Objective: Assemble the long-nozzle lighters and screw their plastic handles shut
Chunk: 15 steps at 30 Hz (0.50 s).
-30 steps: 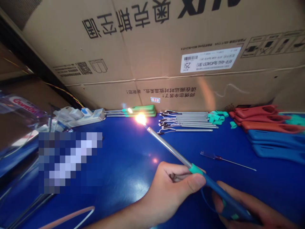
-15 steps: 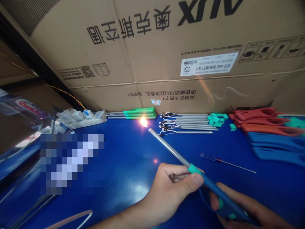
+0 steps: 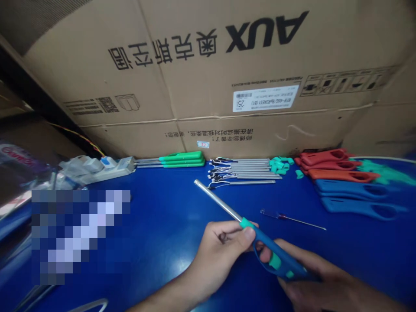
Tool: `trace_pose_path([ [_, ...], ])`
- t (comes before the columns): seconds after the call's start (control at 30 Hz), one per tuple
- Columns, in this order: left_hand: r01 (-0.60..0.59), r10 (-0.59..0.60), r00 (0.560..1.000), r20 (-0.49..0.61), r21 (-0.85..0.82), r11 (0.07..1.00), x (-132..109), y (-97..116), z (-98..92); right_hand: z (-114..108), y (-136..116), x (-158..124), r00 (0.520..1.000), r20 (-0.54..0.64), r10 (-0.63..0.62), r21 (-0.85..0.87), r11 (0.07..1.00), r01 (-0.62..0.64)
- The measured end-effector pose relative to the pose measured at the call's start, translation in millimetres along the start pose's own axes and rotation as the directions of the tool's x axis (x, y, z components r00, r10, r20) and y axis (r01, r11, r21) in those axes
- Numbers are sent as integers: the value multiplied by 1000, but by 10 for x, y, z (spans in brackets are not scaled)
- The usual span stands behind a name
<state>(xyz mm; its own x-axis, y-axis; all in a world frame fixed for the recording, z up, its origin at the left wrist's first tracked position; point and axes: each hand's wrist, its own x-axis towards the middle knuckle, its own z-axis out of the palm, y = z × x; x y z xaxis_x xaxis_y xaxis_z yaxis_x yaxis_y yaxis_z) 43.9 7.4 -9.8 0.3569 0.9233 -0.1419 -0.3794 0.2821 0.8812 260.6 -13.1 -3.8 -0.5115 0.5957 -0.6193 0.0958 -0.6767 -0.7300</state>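
Both my hands hold a long-necked blue lighter [image 3: 279, 260] with a green collar and a thin metal tube [image 3: 216, 199] that points up and to the left over the blue table [image 3: 169, 216]. My left hand [image 3: 221, 251] is closed around the front of the handle near the collar. My right hand [image 3: 312, 277] grips the rear of the handle, with a finger through the trigger loop. No flame shows at the tube's tip.
Along the back, against a large cardboard box [image 3: 208, 73], lie green-handled lighters [image 3: 178, 159], loose metal tubes [image 3: 243, 173], small green caps [image 3: 279, 164], red handles [image 3: 328, 162] and blue handles [image 3: 354, 197]. A thin screwdriver [image 3: 290, 219] lies to the right. A power strip [image 3: 100, 167] sits at left.
The flame at the tube's tip has gone out. Both hands and the lighter have shifted slightly left and down in view as my head moved.
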Motion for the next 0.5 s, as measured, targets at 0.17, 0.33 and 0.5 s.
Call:
trace_pose_path([
  [0.17,4,-4,1000,0,-8,1000,24,11,-12,-58,-154,25,990,136,-42,-58,997,50],
  [0.33,1,-1,1000,-4,5,1000,14,11,9,-153,-70,56,974,218,-70,8,998,69],
  [0.5,-18,18,1000,9,33,999,-20,-5,64,-281,112,138,988,106,-111,-4,994,112],
])
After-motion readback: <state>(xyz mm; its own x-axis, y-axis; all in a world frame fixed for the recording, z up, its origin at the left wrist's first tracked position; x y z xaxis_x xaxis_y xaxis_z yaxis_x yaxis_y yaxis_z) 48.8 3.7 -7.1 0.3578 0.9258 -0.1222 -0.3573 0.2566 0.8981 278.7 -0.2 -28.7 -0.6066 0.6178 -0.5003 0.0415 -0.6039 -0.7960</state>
